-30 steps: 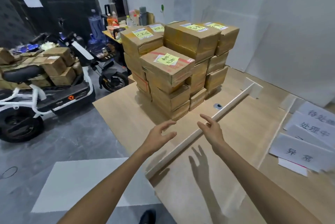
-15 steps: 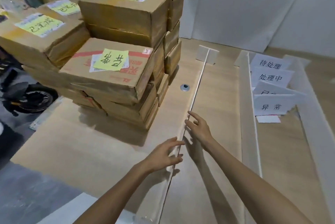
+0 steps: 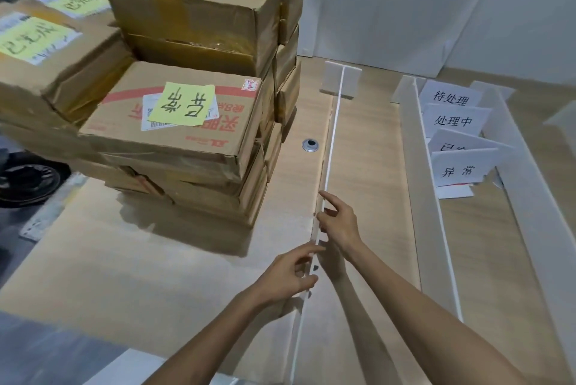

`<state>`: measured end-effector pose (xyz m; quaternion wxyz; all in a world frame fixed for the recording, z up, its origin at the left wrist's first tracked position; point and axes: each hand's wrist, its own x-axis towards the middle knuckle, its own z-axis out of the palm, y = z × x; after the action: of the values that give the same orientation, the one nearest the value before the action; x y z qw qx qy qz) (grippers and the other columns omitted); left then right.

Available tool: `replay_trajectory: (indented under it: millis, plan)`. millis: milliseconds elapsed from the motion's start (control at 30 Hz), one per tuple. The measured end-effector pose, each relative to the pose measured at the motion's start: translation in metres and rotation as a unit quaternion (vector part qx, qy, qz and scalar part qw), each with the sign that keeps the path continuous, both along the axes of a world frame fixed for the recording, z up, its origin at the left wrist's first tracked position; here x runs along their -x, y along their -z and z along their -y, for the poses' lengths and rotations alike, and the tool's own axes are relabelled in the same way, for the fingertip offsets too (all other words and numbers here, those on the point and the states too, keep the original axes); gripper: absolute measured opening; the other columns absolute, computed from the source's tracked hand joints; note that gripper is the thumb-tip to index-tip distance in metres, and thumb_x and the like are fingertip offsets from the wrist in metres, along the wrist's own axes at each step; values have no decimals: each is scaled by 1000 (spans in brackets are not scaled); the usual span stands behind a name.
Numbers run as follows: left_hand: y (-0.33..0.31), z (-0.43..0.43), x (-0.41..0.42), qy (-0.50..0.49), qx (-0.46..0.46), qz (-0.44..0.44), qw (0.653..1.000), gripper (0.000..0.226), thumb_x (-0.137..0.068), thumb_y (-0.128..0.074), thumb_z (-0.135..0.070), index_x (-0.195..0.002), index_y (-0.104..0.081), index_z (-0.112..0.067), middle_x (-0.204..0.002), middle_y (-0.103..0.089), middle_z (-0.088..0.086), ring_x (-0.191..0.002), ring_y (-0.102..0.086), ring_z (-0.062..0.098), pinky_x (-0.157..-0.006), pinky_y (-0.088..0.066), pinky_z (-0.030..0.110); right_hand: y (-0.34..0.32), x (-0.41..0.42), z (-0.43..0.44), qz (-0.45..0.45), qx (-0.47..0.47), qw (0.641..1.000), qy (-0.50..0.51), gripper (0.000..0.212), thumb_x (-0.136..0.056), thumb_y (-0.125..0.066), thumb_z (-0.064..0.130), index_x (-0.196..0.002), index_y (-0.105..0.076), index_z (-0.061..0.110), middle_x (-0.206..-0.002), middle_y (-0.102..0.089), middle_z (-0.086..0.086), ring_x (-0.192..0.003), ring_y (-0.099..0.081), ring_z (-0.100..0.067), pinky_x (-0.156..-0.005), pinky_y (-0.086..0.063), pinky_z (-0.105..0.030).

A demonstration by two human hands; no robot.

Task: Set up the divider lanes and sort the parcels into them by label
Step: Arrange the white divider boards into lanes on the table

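A long white divider board (image 3: 333, 132) stands on edge along the wooden table (image 3: 124, 260), with a cross foot at its far end. My left hand (image 3: 288, 275) pinches the board's top edge near me. My right hand (image 3: 338, 222) touches the same edge a little farther along, fingers mostly straight. Left of the board stands a stack of brown cardboard parcels (image 3: 187, 141) with yellow handwritten labels (image 3: 182, 104). To the right stand two more white dividers (image 3: 420, 172), and white lane signs (image 3: 458, 163) with printed characters lie between them.
A round metal grommet (image 3: 310, 145) is set in the tabletop between the parcels and the board. White walls close off the back. A dark wheel (image 3: 28, 179) and grey floor show past the table's left edge.
I have come closer to the table and the view has swung right. Both hands went from hovering above the divider to its top edge, the left one now pinching it.
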<state>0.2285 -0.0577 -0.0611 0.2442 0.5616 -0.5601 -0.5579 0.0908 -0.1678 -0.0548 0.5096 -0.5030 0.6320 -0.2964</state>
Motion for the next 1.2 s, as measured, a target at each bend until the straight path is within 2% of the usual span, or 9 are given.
replay_trajectory:
  millis: [100, 200, 300, 433, 567, 733, 867, 1000, 1200]
  plan:
    - [-15, -2, 6, -4, 12, -15, 1000, 51, -88, -66, -22, -129, -54, -51, -147, -39, -25, -124, -50, 5, -88, -49, 11, -18, 7, -2, 10, 12, 1000, 1, 54, -85, -58, 1, -129, -60, 33, -107, -67, -9, -80, -56, -21, -56, -53, -26]
    - [-39, -6, 19, -9, 21, -12, 1000, 52, -86, -66, -26, -128, -53, -54, -143, -46, -25, -124, -52, 8, -92, -56, 28, -45, 22, -7, 22, 26, 999, 11, 53, -85, -59, 2, -131, -61, 29, -104, -69, -16, -78, -63, -26, -62, -60, -31]
    - [-71, -14, 38, -1, 40, -7, 999, 53, -88, -66, -23, -131, -52, -51, -134, -47, -31, -118, -53, 4, -84, -55, 18, -75, 46, -18, 44, 52, 998, 15, 52, -85, -60, 4, -130, -61, 30, -107, -70, -12, -84, -65, -25, -71, -62, -38]
    - [-115, -34, 75, 16, 87, -1, 996, 50, -90, -65, -24, -125, -54, -58, -127, -47, -38, -111, -54, -7, -72, -50, 9, -120, 91, -42, 76, 79, 994, 22, 52, -85, -60, 4, -132, -61, 27, -106, -69, -5, -99, -65, -24, -64, -60, -27]
    - [-151, -63, 131, 29, 131, -2, 991, 49, -89, -64, -23, -124, -56, -57, -132, -52, -33, -112, -57, -7, -79, -53, 15, -160, 155, -76, 90, 112, 989, 26, 50, -85, -61, 3, -130, -61, 25, -102, -67, -3, -86, -63, -15, -67, -62, -33]
    - [-182, -110, 221, 59, 163, -14, 985, 47, -86, -64, -28, -122, -58, -57, -131, -54, -31, -111, -58, -7, -86, -56, 25, -192, 250, -130, 75, 160, 984, 37, 51, -87, -60, 5, -134, -59, 23, -127, -55, 11, -81, -63, -5, -61, -58, -25]
    - [-192, -140, 299, 80, 185, -29, 979, 47, -87, -67, -20, -125, -60, -46, -131, -56, -25, -110, -60, -2, -81, -53, 19, -208, 330, -169, 67, 175, 980, 62, 51, -87, -59, 6, -133, -59, 25, -119, -60, 5, -83, -63, -6, -62, -57, -24]
    - [-196, -159, 379, 116, 201, -37, 972, 46, -87, -67, -22, -126, -58, -45, -132, -53, -28, -112, -58, -2, -80, -52, 16, -220, 408, -203, 68, 177, 978, 87, 50, -89, -56, 3, -135, -57, 22, -115, -60, 14, -76, -62, -6, -56, -53, -20]
    - [-193, -158, 500, 161, 224, -32, 961, 46, -87, -69, -20, -127, -58, -40, -133, -54, -23, -108, -60, 0, -81, -53, 19, -219, 527, -221, 42, 189, 971, 140, 50, -90, -57, 6, -137, -56, 21, -134, -54, 8, -86, -63, -6, -59, -53, -20]
